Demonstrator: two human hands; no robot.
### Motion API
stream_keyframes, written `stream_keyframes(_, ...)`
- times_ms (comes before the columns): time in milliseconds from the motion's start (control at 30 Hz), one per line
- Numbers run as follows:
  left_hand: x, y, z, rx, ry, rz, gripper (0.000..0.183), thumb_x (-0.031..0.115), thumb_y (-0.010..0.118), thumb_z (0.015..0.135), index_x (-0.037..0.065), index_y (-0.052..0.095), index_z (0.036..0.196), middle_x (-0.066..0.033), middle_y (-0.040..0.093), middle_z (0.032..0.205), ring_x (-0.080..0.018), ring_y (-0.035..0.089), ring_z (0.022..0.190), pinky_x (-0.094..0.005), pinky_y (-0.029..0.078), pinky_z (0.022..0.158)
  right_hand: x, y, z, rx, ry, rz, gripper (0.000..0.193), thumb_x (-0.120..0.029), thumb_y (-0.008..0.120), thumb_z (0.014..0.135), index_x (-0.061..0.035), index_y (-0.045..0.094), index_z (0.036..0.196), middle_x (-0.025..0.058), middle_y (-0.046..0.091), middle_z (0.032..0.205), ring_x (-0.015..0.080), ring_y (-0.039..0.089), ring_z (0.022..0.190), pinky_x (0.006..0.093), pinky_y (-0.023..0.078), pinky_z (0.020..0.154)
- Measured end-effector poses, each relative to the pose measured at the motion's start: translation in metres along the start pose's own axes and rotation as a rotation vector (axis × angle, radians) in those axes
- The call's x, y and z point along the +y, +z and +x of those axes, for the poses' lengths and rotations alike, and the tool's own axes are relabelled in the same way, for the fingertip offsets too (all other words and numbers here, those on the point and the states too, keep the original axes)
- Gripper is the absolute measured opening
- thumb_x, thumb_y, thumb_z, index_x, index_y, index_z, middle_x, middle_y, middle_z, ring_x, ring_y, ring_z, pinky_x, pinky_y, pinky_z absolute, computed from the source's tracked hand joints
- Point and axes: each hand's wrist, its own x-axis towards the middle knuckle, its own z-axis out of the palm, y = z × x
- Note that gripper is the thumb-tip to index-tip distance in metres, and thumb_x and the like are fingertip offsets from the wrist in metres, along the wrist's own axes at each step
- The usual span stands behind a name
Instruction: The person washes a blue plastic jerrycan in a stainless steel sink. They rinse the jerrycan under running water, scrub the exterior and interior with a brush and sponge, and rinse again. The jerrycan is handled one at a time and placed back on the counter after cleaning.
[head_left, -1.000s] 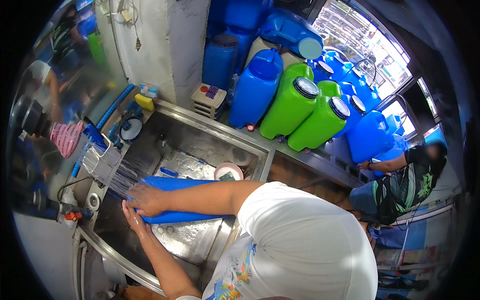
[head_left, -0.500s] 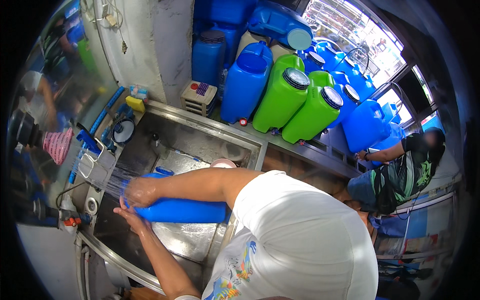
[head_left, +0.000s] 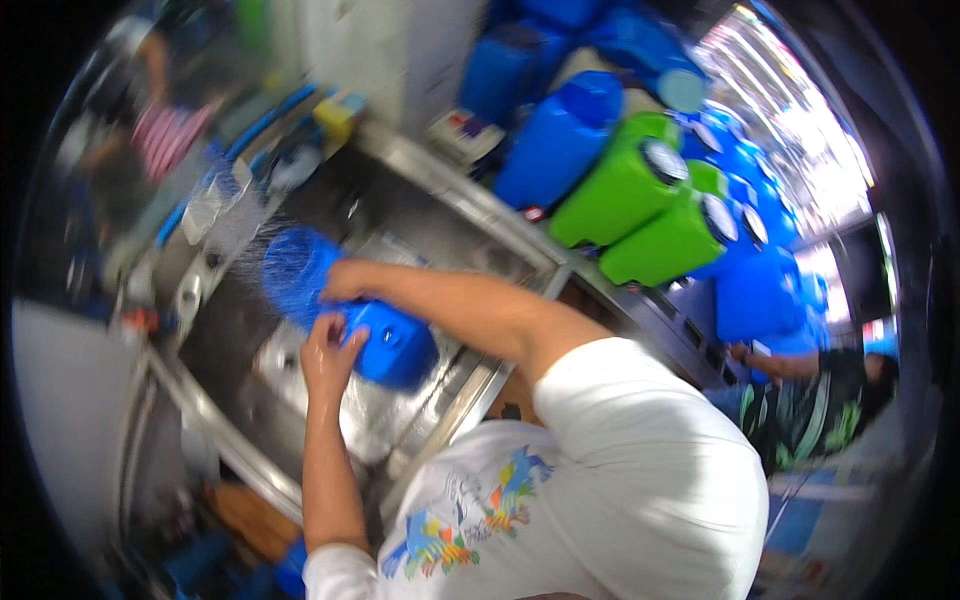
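Note:
A blue plastic water container (head_left: pixel 392 345) is tilted over the sink, its bottom end with a small round hole turned toward me. My right hand (head_left: pixel 346 281) grips it from above near the middle, fingers curled and partly hidden. My left hand (head_left: pixel 330 352) holds its near side, with the thumb apart from the fingers. Fine water spray (head_left: pixel 255 235) comes from the left and hits the container's far end. Both hands look wet. The frame is blurred by motion.
The steel sink's rim (head_left: pixel 450 190) runs around the work area. A yellow sponge (head_left: pixel 335 117) lies at the back corner. Green containers (head_left: pixel 620 185) and several blue ones stand on the right-hand counter. Another person (head_left: pixel 815 400) reaches toward them at the right. A pipe with a red valve (head_left: pixel 140 320) is at left.
The blue container has been turned, so its bottom end now faces me. My left hand has moved up onto its near side. The whole view has shifted and tilted.

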Motion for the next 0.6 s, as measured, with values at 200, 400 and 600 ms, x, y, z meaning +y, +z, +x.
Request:
stream_keyframes(200, -0.116, -0.031, -0.065, 0.496, -0.534, -0.246, 0.040, 0.040, 0.072, 0.093, 0.003, 0.063, 0.104, -0.0020, 0.063, 0.086, -0.0103, 0.057, 0.075, -0.0286, 0.047, 0.066, 0.026, 0.009, -0.088, 0.177, -0.039, 0.631, 0.042, -0.029, 0.079, 0.086, 0.0020, 0.064, 0.110, 0.0083, 0.068, 0.083, 0.0158, 0.064, 0.064, 0.0303, 0.052, 0.053)
stream_keyframes(400, -0.196, -0.032, -0.129, 0.479, -1.198, -0.559, 0.103, 0.085, 0.047, 0.085, 0.004, 0.042, 0.149, -0.0104, 0.054, 0.132, -0.0214, 0.059, 0.100, -0.0347, 0.050, 0.078, 0.038, -0.039, -0.132, 0.020, -0.254, 0.880, 0.022, -0.022, 0.073, 0.092, -0.0060, 0.063, 0.103, 0.0033, 0.060, 0.074, 0.0099, 0.056, 0.056, 0.0234, 0.044, 0.050)
stream_keyframes(600, -0.182, -0.038, -0.137, 0.566, -0.894, -1.115, 0.110, 0.092, 0.036, 0.082, 0.007, 0.042, 0.151, -0.0127, 0.050, 0.148, -0.0309, 0.049, 0.134, -0.0448, 0.039, 0.113, 0.007, -0.070, -0.104, -0.092, -0.089, 1.166, 0.026, -0.023, 0.066, 0.098, -0.0014, 0.060, 0.112, 0.0097, 0.066, 0.086, 0.0159, 0.065, 0.068, 0.0275, 0.054, 0.056)
